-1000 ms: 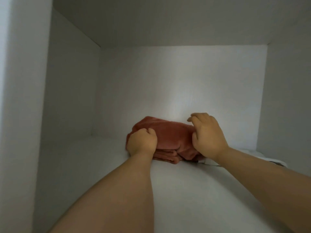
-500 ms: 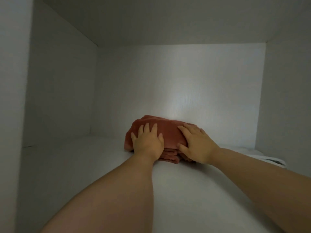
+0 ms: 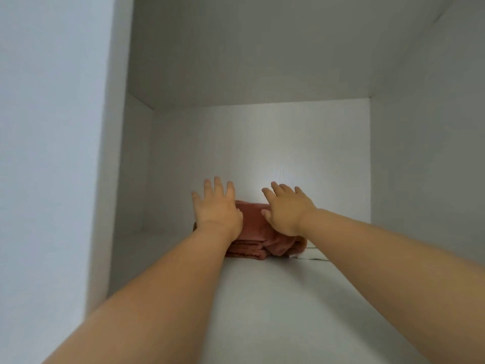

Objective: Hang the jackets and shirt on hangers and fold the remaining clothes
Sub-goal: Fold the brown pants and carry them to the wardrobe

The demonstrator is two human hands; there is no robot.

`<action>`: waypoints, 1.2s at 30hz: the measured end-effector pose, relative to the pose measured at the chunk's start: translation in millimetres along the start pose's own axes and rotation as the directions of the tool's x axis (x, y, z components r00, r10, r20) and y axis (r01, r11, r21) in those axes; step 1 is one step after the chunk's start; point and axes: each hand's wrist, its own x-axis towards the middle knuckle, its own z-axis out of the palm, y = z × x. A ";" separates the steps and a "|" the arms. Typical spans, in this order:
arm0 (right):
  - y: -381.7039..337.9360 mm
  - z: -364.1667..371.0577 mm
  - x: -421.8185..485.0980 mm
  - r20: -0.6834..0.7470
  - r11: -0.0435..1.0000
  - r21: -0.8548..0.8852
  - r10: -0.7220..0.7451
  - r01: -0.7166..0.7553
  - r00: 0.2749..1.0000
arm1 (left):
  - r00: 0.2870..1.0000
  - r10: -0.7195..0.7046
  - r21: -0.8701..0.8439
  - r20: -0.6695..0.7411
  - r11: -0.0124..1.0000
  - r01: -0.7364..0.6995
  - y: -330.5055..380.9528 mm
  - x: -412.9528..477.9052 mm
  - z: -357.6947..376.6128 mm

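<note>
A folded rust-red garment (image 3: 258, 232) lies on a white shelf (image 3: 262, 298) inside a white cupboard compartment, and it serves as the reference for everything else. It sits deep in the compartment, close to the back wall (image 3: 262, 143) that rises directly behind it, with its stacked folded edges facing the camera. The left hand (image 3: 216, 210) is over the garment's left part and the right hand (image 3: 286, 208) is over its right part, the 2 hands apart with red cloth showing between them. On both hands the fingers (image 3: 217, 185) are straight and spread, pointing up and away above the garment, gripping nothing. Whether the palms press on the cloth or hover just over it cannot be told. Just right of the garment, a strip of white cloth (image 3: 312, 254) lies on the shelf, partly hidden by the right forearm.
</note>
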 end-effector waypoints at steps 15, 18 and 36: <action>-36.1 -118.9 -163.3 -0.302 0.979 0.116 0.195 -0.167 0.933 | 0.945 0.283 0.232 -0.162 0.942 -0.242 -17.1 -148.7 -159.5; -54.7 -137.9 -192.4 -0.357 0.974 0.153 0.212 -0.167 0.910 | 0.927 0.312 0.270 -0.207 0.929 -0.252 -40.5 -173.7 -187.0; -298.4 -218.4 -286.9 -0.453 0.900 0.320 -0.129 0.297 0.882 | 0.998 0.025 0.461 -0.053 0.887 0.003 -287.5 -355.2 -259.6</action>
